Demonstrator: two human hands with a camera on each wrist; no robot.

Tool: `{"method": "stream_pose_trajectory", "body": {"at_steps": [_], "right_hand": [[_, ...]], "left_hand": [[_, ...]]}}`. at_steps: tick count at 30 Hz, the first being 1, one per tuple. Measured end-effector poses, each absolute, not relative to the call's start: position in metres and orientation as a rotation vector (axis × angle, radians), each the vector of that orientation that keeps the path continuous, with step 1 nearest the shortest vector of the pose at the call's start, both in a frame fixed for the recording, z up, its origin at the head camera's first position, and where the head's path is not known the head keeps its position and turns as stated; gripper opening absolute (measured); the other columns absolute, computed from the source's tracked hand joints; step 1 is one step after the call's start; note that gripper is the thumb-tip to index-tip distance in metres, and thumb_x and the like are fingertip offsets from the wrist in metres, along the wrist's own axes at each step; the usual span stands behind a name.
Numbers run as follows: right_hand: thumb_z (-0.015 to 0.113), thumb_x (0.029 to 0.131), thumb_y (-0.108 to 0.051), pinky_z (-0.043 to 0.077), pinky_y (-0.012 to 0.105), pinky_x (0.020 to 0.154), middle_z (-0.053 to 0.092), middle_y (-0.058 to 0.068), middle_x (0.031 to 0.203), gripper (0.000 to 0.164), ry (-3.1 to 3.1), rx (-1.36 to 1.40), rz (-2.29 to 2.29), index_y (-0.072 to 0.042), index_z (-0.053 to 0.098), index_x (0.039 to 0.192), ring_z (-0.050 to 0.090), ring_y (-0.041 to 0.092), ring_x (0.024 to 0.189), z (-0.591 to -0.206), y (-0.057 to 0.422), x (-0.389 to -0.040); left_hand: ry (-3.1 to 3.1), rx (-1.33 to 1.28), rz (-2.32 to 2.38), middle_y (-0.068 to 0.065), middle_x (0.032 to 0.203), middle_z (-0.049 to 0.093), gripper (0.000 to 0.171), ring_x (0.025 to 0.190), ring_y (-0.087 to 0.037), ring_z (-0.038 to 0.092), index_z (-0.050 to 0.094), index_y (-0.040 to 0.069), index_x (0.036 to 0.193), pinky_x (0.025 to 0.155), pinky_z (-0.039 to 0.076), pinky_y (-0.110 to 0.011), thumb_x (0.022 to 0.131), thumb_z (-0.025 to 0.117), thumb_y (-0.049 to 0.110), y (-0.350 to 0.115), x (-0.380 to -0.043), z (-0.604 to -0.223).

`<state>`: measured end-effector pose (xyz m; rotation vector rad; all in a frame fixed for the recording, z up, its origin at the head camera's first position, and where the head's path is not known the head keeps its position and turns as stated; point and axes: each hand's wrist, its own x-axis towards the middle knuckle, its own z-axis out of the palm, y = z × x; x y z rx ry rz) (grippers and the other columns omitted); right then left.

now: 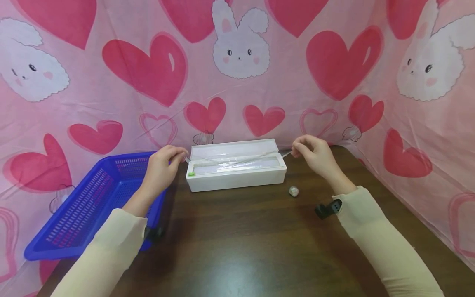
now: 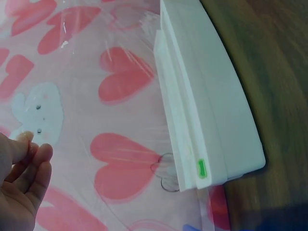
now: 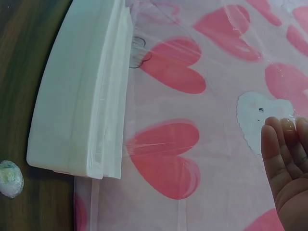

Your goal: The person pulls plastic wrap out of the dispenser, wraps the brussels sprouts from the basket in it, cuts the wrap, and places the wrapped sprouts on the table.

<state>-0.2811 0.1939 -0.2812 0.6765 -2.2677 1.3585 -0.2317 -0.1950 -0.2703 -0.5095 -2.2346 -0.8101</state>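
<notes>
Clear plastic wrap [image 1: 237, 160] stretches across the top of a white wrap dispenser [image 1: 237, 179], whose lid stands open at the back. My left hand [image 1: 163, 165] pinches one corner of the wrap at the dispenser's left end; the left wrist view also has this hand [image 2: 26, 183]. At the other end my right hand [image 1: 314, 154] pinches the opposite corner, with its fingers [image 3: 284, 154] raised in the right wrist view. A green slider [image 1: 191, 174] sits on the dispenser's front left corner. The wrap's exact edges are hard to make out.
A small ball in plastic wrap [image 1: 293, 191] lies on the brown table [image 1: 237, 247], right of the dispenser's front. On the left stands a blue basket [image 1: 74, 247]. A pink heart-print cloth [image 1: 230, 90] hangs behind and at the sides.
</notes>
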Motion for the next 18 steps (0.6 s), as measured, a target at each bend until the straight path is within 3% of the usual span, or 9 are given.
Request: {"method": "stream_pose_trajectory", "body": {"at_steps": [11,18], "right_hand": [[0.054,0.092,-0.004,0.049,0.028,0.067,0.06,0.009,0.074,0.01,-2.331,0.844,1.443,0.002,0.058,0.086,0.059,0.014,0.07,-0.287,0.207,-0.264],[0.053,0.092,-0.001,0.049,0.028,0.067,0.059,0.01,0.072,0.008,-2.34,1.024,1.606,0.004,0.057,0.086,0.058,0.017,0.069,-0.293,0.217,-0.255]], "left_hand": [[-2.232,-0.722,-0.831,-0.005,0.082,0.063,0.011,0.074,-0.014,0.055,0.069,0.001,0.086,0.066,0.041,-0.016,0.082,0.063,-0.008,-0.187,-0.209,-0.283],[-2.29,-0.829,-0.833,-0.001,0.082,0.062,0.016,0.069,-0.009,0.052,0.069,0.004,0.087,0.061,0.041,-0.016,0.077,0.068,-0.008,-0.188,-0.189,-0.294]]}}
